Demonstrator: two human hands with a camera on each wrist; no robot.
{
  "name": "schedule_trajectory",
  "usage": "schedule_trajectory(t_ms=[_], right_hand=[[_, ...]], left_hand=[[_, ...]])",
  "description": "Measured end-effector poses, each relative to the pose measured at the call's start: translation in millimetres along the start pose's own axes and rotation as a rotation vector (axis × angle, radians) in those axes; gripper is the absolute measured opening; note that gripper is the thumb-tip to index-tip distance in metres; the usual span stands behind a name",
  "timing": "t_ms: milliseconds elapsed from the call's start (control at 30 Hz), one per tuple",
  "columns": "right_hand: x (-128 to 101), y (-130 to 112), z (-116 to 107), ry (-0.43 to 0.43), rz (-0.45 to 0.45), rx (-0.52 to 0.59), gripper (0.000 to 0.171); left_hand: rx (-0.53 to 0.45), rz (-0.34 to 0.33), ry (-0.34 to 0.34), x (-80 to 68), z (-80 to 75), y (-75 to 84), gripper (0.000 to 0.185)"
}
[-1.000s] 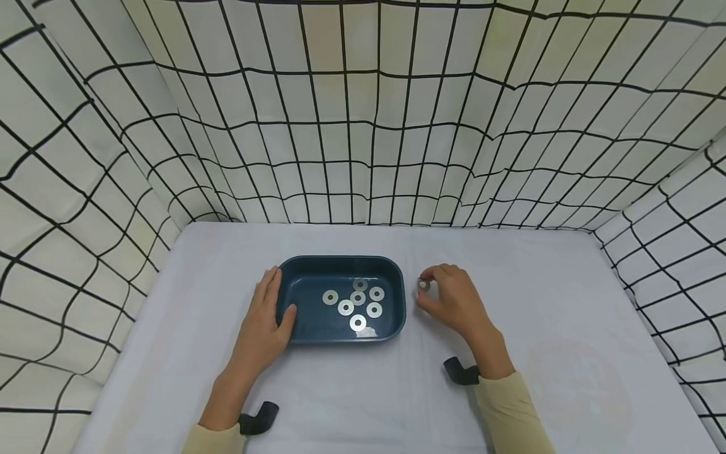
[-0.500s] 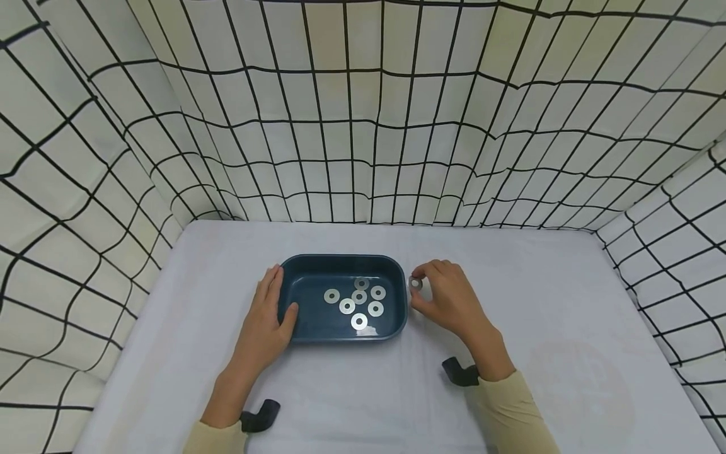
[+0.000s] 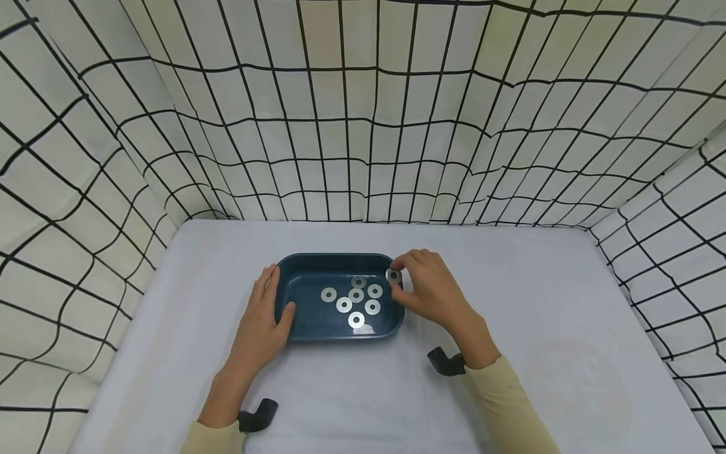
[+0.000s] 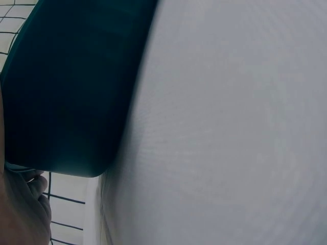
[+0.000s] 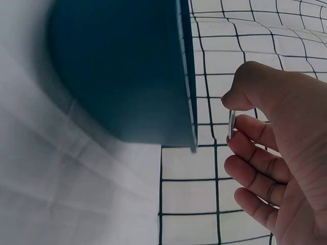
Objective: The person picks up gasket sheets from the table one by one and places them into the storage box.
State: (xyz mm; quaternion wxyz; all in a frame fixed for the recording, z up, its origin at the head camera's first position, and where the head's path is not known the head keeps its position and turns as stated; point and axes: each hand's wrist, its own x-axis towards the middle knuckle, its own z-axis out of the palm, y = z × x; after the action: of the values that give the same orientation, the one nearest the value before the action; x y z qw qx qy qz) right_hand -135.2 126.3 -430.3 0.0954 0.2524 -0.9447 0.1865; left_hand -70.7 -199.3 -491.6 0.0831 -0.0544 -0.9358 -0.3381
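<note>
A dark blue tray [image 3: 300, 331] sits mid-table with several flat metal washers [image 3: 356, 295] lying in it. My left hand [image 3: 262, 321] lies against the tray's left end, thumb hooked over the rim [image 3: 282, 315], fingers along the outside wall. My right hand [image 3: 426, 290] hovers over the tray's right rim and pinches one washer [image 3: 394, 275] between thumb and forefinger. In the right wrist view the pinched washer [image 5: 231, 125] stands on edge beside the tray wall [image 5: 117, 76]. The left wrist view shows the tray's outer wall [image 4: 71, 87] and a bit of my left hand [image 4: 20, 204].
A white cloth [image 3: 567, 328] covers the table. Grid-patterned fabric walls [image 3: 363, 126] close in the back and both sides. A dark strap [image 3: 446, 362] sits at each wrist.
My right hand has carried the pinched washer leftward, from beside the tray's right end to above its right rim. The left hand and the tray have stayed put.
</note>
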Motion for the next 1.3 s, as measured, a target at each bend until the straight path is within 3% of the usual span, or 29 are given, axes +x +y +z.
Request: schedule_trajectory(t_ms=[400,700,1300], right_hand=[[29.3,-21.0,5.4,-0.107,-0.085,0.027,0.026],[49.1,-30.8,8.6,-0.141,-0.157,0.018,0.025],[64.0,-41.0,14.6,-0.200,-0.192,0.015,0.025]], left_hand=[[-0.007,0.004,0.003,-1.1,-0.9,1.4,0.075],[-0.015,0.015,0.010,3.9,-1.0,0.3,0.075],[-0.012,0.011,-0.002,2.5,-1.3,0.4,0.074]])
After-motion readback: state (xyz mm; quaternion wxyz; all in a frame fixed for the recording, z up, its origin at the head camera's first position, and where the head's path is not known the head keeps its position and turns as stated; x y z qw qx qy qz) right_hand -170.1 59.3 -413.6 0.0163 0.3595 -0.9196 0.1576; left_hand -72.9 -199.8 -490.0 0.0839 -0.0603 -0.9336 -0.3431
